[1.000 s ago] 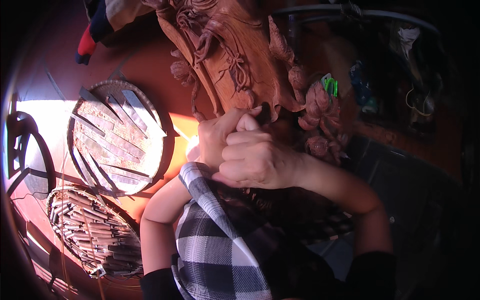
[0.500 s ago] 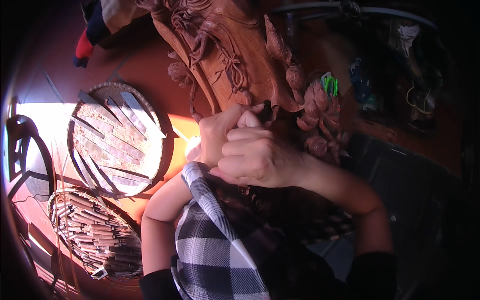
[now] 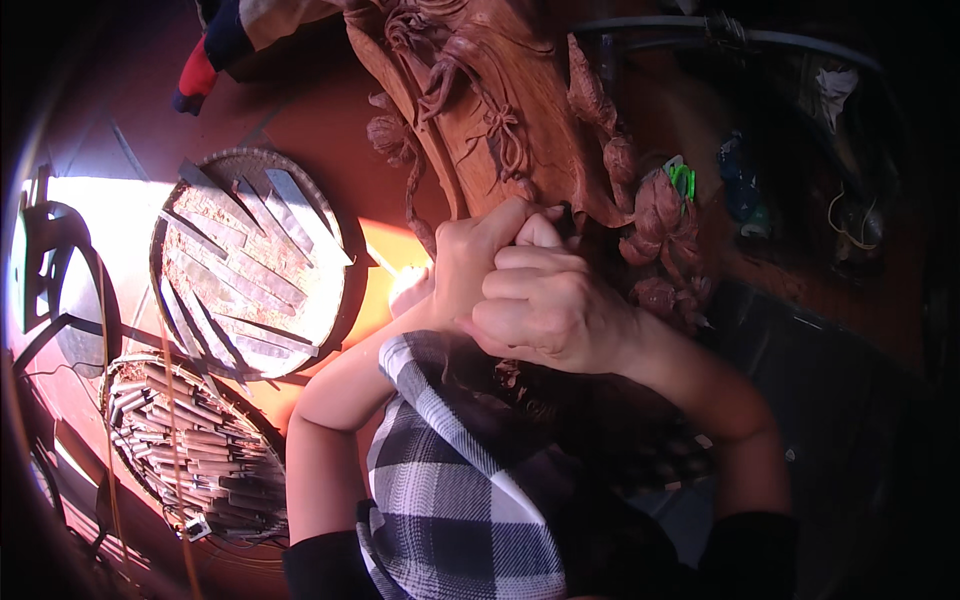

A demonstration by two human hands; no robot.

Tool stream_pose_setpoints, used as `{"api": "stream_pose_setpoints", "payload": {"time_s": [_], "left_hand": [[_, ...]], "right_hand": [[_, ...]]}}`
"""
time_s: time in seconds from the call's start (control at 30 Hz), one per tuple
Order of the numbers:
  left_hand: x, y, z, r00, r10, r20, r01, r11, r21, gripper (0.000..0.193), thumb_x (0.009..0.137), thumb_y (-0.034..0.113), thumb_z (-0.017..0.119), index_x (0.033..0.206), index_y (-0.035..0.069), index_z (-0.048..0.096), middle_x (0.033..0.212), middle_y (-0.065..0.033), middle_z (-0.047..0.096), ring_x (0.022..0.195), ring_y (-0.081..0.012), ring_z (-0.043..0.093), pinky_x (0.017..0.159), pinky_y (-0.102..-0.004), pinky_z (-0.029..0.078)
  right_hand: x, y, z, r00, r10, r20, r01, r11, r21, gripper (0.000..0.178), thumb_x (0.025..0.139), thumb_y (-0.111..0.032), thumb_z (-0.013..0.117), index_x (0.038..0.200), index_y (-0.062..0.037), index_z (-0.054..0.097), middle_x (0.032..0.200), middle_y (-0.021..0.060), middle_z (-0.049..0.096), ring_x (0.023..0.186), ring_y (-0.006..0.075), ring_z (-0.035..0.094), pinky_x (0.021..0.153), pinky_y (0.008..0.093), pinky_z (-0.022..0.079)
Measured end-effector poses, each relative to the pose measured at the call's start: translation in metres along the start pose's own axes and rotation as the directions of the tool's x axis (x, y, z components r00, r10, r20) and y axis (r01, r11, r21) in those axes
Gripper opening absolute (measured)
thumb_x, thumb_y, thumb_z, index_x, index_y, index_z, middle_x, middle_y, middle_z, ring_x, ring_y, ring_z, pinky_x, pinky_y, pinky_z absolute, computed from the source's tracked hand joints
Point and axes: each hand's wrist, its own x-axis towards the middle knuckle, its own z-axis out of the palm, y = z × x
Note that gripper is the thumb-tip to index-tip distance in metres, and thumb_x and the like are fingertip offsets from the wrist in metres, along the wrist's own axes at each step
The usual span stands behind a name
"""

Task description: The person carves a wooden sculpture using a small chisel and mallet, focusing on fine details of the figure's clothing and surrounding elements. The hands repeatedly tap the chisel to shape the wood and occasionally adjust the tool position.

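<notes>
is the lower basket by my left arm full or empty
Full. The lower basket is packed rim to rim with long thin tools lying side by side, and hardly any of its bottom shows.

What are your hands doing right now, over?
Left hand and right hand clasped together, grip closed on a small dark tool, mostly hidden. Tip pressed against the carved wood piece. Checked cloth across the lap; nothing blocking.

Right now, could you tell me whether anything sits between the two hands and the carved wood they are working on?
Nothing visible does. The left hand and right hand are clasped together right against the carved wood, at its lower edge. A dark tool tip seems to poke out of the grip there. The checked cloth lies below, nearer the person.
</notes>
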Motion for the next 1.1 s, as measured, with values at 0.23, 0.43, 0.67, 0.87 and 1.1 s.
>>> {"api": "stream_pose_setpoints", "payload": {"time_s": [0.23,0.43,0.67,0.87,1.1], "left_hand": [[-0.001,-0.005,-0.011,0.985,-0.001,0.174,-0.012,0.997,0.075,0.018,0.081,0.013,0.072,0.089,0.002,0.062,0.067,-0.0097,0.066,0.06,-0.0274,0.069,0.052,-0.0337,0.051],[-0.01,-0.006,-0.005,0.997,-0.043,0.067,0.031,0.983,0.182,0.018,0.079,0.013,0.073,0.087,0.003,0.059,0.071,-0.0111,0.067,0.061,-0.0295,0.069,0.053,-0.035,0.051],[-0.009,-0.01,-0.003,0.986,-0.138,0.089,0.14,0.99,-0.017,0.017,0.08,0.009,0.072,0.089,0.002,0.059,0.073,-0.0102,0.067,0.063,-0.0251,0.07,0.054,-0.0321,0.051],[-0.004,0.001,-0.004,0.98,-0.107,0.169,0.097,0.993,0.071,0.017,0.084,0.01,0.069,0.09,0.0,0.057,0.069,-0.0054,0.062,0.063,-0.0182,0.066,0.058,-0.0287,0.049],[-0.013,-0.016,0.013,0.997,-0.004,-0.071,-0.012,0.973,-0.232,0.02,0.088,0.015,0.064,0.096,-0.003,0.059,0.073,-0.0069,0.062,0.063,-0.0164,0.064,0.058,-0.0262,0.048]], "right_hand": [[0.002,-0.013,-0.004,1.0,-0.009,0.021,0.007,0.997,0.078,0.026,0.075,-0.009,0.077,0.066,-0.0084,0.053,0.067,0.0027,0.048,0.066,0.0208,0.053,0.064,0.0367,0.038],[0.004,-0.011,0.004,0.997,0.034,0.072,-0.041,0.993,0.107,0.027,0.074,-0.007,0.078,0.065,-0.0075,0.053,0.065,0.0042,0.048,0.062,0.0224,0.052,0.064,0.0375,0.04],[0.003,-0.01,0.008,0.996,0.03,0.086,-0.039,0.994,0.105,0.031,0.076,-0.009,0.079,0.063,-0.0075,0.051,0.066,0.0051,0.051,0.062,0.0234,0.053,0.063,0.0361,0.042],[-0.004,-0.006,0.011,0.999,0.045,0.019,-0.046,0.997,0.061,0.029,0.077,-0.009,0.077,0.065,-0.0071,0.051,0.067,0.0058,0.05,0.065,0.0237,0.055,0.064,0.0376,0.044],[0.004,-0.007,0.003,0.999,0.035,0.013,-0.036,0.999,0.026,0.027,0.081,-0.012,0.075,0.068,-0.0071,0.053,0.069,0.0061,0.052,0.067,0.024,0.056,0.064,0.0372,0.046]]}}
